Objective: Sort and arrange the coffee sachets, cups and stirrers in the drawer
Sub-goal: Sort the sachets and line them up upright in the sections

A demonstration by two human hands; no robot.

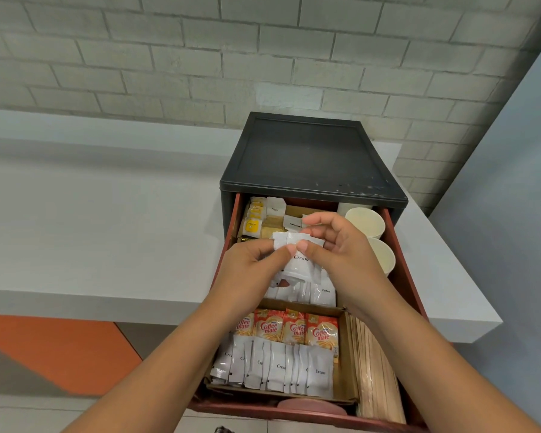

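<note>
Above the drawer's (403, 267) middle, in the head view, the left hand (250, 264) and right hand (334, 245) together pinch a small bunch of white Cream sachets (297, 256). Thumbs and fingertips are closed on its top edge, and its long axis runs 12 to 6. The Cream row (278, 364) stands at 6 o'clock from the hands, beyond the Coffee-mate packs (291, 328). Cups (364, 221) sit at 2 o'clock, stirrers (372, 364) at 5. The left hand looks slightly nearer that row.

wall: grey brick wall (200, 57) | white counter (91, 214) | black case (306, 157) on counter | orange panel (53, 351) below, lwr-left
</note>
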